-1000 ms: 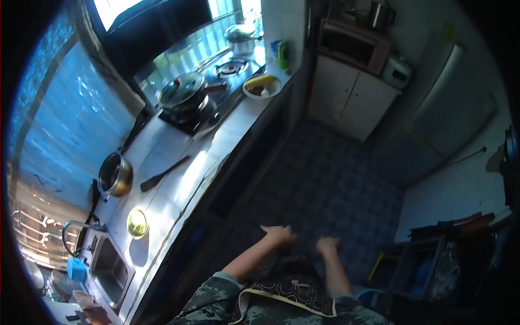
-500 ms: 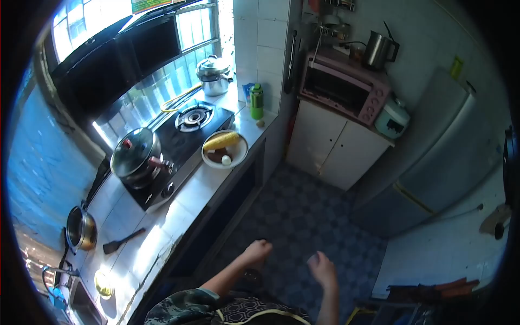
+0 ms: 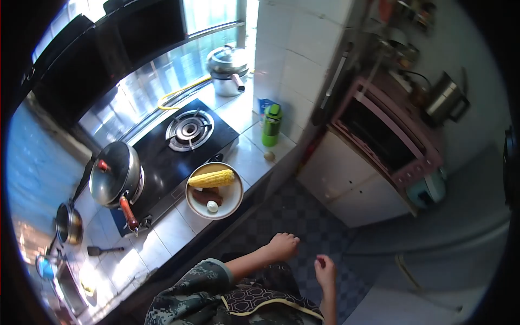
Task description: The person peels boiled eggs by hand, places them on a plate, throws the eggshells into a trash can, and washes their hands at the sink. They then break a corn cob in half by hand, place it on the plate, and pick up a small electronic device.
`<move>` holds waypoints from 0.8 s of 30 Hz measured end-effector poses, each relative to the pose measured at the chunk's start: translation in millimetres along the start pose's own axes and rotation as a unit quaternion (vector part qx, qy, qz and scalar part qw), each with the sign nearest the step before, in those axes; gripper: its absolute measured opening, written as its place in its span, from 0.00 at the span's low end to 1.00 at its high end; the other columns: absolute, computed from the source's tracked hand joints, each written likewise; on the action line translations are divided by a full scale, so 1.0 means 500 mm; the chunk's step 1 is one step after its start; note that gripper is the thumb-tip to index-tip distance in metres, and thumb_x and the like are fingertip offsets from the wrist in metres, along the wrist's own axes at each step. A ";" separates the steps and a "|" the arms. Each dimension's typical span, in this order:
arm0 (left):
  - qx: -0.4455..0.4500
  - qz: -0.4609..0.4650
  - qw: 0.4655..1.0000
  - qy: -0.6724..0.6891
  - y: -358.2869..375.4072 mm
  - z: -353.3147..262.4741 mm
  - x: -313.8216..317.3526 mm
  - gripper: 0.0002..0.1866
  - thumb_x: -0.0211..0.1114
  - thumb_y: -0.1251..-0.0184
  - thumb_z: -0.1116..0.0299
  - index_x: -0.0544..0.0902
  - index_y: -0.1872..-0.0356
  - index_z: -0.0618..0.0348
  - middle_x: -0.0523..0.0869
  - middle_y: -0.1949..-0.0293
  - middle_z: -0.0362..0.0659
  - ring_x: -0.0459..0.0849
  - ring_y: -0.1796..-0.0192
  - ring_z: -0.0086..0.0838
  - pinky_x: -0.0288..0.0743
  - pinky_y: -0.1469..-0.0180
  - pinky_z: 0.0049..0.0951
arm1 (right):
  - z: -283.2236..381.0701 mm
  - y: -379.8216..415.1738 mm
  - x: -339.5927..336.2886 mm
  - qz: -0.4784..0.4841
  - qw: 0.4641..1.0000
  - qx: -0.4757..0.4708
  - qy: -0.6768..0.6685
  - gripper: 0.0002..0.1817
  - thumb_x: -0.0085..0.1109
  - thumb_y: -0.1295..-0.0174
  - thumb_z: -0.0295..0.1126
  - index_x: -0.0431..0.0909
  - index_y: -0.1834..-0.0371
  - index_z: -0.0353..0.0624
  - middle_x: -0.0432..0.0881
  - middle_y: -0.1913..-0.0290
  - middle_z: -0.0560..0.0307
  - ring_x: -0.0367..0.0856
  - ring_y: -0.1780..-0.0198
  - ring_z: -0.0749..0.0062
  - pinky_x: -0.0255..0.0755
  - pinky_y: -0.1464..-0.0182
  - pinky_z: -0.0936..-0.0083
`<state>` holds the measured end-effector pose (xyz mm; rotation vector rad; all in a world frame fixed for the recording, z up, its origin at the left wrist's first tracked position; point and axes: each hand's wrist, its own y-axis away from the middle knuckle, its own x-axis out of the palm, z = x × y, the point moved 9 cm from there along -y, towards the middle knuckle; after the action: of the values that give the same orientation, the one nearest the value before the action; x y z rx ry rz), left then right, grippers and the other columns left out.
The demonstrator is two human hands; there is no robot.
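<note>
My left hand [image 3: 284, 246] hangs over the floor in front of the counter, its fingers curled in with nothing seen in them. My right hand [image 3: 325, 272] is a little lower and to the right, loosely closed, with nothing visible in it. Nearest to my left hand is a plate [image 3: 234, 201] at the counter's edge. It bears a corn cob [image 3: 211, 179], brown pieces of food [image 3: 201, 197] and a small white, egg-like item [image 3: 212, 206]. Neither hand touches the plate.
A lidded pan [image 3: 116, 176] sits on the gas stove [image 3: 157, 162]. Behind are a pressure cooker [image 3: 227, 70] and a green bottle [image 3: 271, 127]. A spatula [image 3: 103, 251] and pot [image 3: 69, 223] lie left. A pink oven [image 3: 384, 130] tops a cabinet [image 3: 341, 179].
My view has turned and come closer to the stove and the plate. My left hand has shifted right and slightly up in view; both hands stay curled.
</note>
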<state>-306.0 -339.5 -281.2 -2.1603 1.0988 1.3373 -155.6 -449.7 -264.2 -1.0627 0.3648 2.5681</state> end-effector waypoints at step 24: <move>-0.425 -0.179 0.866 0.194 0.162 0.191 -0.124 0.19 0.62 0.35 0.59 0.79 0.48 0.60 0.82 0.54 0.52 0.81 0.50 0.46 0.74 0.47 0.43 | 0.409 -0.737 0.525 0.125 0.917 -0.343 0.162 0.23 0.70 0.51 0.34 0.71 0.53 0.47 0.73 0.54 0.45 0.75 0.51 0.47 0.72 0.51 0.56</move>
<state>-439.4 -301.6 -266.1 -3.1656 0.1203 1.3802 -311.6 13.5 -350.8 -1.7929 -0.3989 2.8112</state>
